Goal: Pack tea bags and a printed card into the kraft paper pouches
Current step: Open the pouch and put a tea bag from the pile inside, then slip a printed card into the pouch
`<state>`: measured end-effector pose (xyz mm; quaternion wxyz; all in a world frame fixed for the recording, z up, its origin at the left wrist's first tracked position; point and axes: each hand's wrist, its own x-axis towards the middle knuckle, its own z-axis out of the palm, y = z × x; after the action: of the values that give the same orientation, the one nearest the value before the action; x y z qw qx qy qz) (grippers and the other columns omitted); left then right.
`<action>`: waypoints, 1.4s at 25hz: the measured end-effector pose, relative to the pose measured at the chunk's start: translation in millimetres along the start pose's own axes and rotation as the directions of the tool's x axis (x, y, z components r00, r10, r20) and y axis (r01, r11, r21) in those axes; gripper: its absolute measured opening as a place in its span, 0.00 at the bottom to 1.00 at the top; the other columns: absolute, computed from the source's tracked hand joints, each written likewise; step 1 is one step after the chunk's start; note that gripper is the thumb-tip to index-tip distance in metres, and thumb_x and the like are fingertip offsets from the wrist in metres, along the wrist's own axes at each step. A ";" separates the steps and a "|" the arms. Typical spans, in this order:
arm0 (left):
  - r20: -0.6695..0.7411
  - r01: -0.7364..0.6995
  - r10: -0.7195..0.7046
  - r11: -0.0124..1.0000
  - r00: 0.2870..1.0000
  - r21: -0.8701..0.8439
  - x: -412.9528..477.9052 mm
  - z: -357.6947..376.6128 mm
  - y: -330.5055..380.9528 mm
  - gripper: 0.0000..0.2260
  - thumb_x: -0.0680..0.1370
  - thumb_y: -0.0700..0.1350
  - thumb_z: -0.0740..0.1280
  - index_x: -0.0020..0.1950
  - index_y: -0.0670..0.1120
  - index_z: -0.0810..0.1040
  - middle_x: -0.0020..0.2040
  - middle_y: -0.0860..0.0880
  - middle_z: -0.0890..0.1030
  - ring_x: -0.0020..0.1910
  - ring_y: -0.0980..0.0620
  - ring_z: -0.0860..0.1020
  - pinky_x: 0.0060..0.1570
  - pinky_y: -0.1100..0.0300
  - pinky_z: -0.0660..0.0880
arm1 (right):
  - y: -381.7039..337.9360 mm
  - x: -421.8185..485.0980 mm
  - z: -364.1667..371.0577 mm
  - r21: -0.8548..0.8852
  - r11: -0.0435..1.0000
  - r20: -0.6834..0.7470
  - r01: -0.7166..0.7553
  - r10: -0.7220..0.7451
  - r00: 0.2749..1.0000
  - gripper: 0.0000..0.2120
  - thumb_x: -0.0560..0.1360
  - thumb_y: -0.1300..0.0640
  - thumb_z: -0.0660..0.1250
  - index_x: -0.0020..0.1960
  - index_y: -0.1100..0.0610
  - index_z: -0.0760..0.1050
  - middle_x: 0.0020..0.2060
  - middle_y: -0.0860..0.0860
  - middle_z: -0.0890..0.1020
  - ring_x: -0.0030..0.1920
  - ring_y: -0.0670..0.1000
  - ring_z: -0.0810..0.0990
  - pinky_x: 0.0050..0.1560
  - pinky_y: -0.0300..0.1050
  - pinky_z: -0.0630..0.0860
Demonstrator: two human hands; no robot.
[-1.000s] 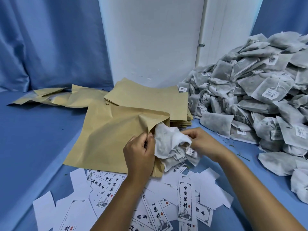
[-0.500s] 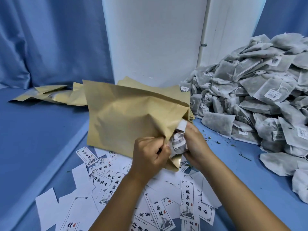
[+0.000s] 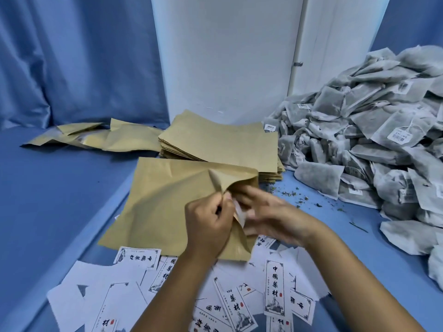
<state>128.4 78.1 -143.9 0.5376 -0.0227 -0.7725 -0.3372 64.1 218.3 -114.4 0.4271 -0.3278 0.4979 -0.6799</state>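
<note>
A kraft paper pouch lies flat on the blue table, its mouth facing right. My left hand pinches the upper edge of that mouth and holds it apart. My right hand is blurred at the opening, fingers stretched toward the inside with nothing visible in them. A small white piece of tea bag shows between my hands; the rest is hidden inside the pouch. Printed cards with black characters lie scattered below the pouch, in front of me.
A large heap of grey-white tea bags fills the right side. A neat stack of empty kraft pouches sits behind the held one. Several more pouches lie at the back left. Loose tea crumbs dot the table.
The pouch has come down from a raised, tilted position to lie flat on the table. The bundle of tea bags has gone almost fully inside. My right hand's fingers have loosened at the mouth.
</note>
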 end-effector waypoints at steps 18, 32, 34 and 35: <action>0.025 0.204 -0.203 0.968 0.979 -0.143 -6.0 9.1 -4.0 0.25 0.76 0.51 0.58 0.26 0.34 0.62 0.21 0.36 0.65 0.21 0.39 0.64 0.23 0.46 0.62 | -8.2 -43.6 -39.2 -0.790 0.312 -0.357 -0.529 0.467 0.809 0.06 0.67 0.53 0.77 0.41 0.51 0.81 0.33 0.48 0.81 0.31 0.44 0.76 0.33 0.36 0.70; 0.021 0.175 -0.174 0.979 0.985 -0.109 -9.8 11.7 -3.2 0.20 0.76 0.48 0.59 0.27 0.44 0.58 0.20 0.48 0.58 0.24 0.55 0.56 0.24 0.57 0.56 | -19.3 -37.9 -25.9 -0.594 0.799 -0.387 -0.095 -0.181 0.904 0.03 0.72 0.64 0.71 0.40 0.60 0.79 0.27 0.52 0.81 0.25 0.47 0.75 0.25 0.36 0.69; 0.027 0.135 -0.133 0.986 0.991 -0.095 -9.6 11.9 -0.9 0.18 0.76 0.47 0.59 0.28 0.47 0.58 0.23 0.56 0.55 0.25 0.57 0.55 0.26 0.63 0.53 | -11.9 -24.5 -19.8 -0.648 0.760 -0.482 0.048 -0.458 0.746 0.05 0.73 0.62 0.71 0.38 0.58 0.79 0.22 0.51 0.76 0.20 0.47 0.71 0.23 0.35 0.66; 0.026 0.123 -0.121 0.988 0.992 -0.088 -9.5 12.0 -0.7 0.17 0.75 0.47 0.59 0.29 0.48 0.58 0.24 0.57 0.55 0.25 0.57 0.55 0.26 0.63 0.53 | -6.1 -15.8 -15.2 -0.702 0.711 -0.500 0.046 -0.537 0.679 0.07 0.73 0.61 0.71 0.36 0.56 0.78 0.20 0.50 0.75 0.19 0.47 0.70 0.24 0.36 0.66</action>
<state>122.3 87.2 -154.6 0.5062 -0.0028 -0.7622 -0.4035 55.9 239.5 -113.2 -0.0445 -0.2633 0.7529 -0.6015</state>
